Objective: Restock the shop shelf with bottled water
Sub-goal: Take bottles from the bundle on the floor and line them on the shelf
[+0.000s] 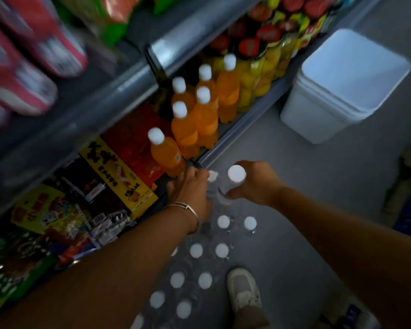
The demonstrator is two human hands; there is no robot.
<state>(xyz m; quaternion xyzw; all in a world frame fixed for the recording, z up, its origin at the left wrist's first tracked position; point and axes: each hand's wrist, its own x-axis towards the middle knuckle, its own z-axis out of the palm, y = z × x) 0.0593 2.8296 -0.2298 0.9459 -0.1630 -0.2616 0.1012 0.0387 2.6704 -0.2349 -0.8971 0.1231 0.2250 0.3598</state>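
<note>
Your right hand [254, 184] has its grip clamped around a clear water bottle [233, 184], fingers curled round the body just under the white cap, holding it upright above the front of the pack of bottled water [199, 264] on the floor. Your left hand [190, 188], a thin bracelet [188, 210] on its wrist, is curled onto a second bottle [212, 179] just beside the first; the blur hides how firmly its grip closes. Behind the two hands the remaining white caps stand in paired rows on the grey floor [318, 198], next to your pale shoe [243, 290]. The bottom shelf edge [223, 143] lies just beyond your hands, carrying orange drink bottles [192, 124], with jars of yellow fruit [259, 72] further along and snack packets [119, 172] to the left. A white bin [342, 86] stands on the floor near the shelf.
</note>
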